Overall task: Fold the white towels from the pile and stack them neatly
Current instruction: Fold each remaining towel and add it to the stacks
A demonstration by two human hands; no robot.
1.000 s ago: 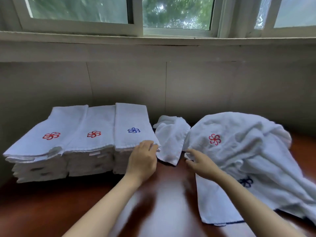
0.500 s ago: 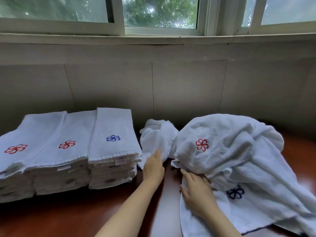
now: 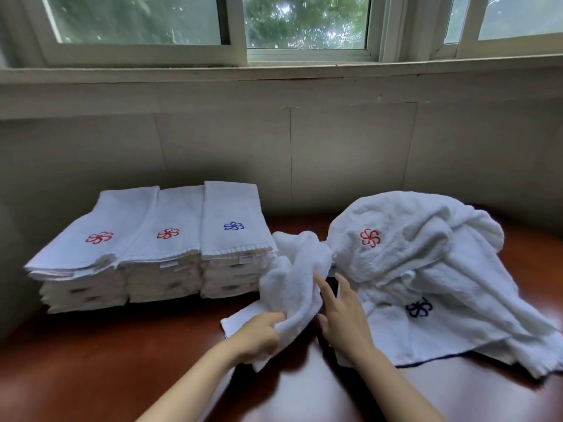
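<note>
My left hand pinches crumpled white towel, bunched just beyond knuckles. My right hand beside it, fingers straight, apart, index touching cloth. Towel soft, light, floppy; best taken at hem corners. Unfolded pile right of fingers, folded stacks left. Glossy wood table underneath; window ahead.

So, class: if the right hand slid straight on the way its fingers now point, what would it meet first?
Most likely the crumpled towel: the right hand has its fingers straight, aimed up and left, the forefinger tip at its folds. Depth is unclear, so actual contact cannot be confirmed.
</note>
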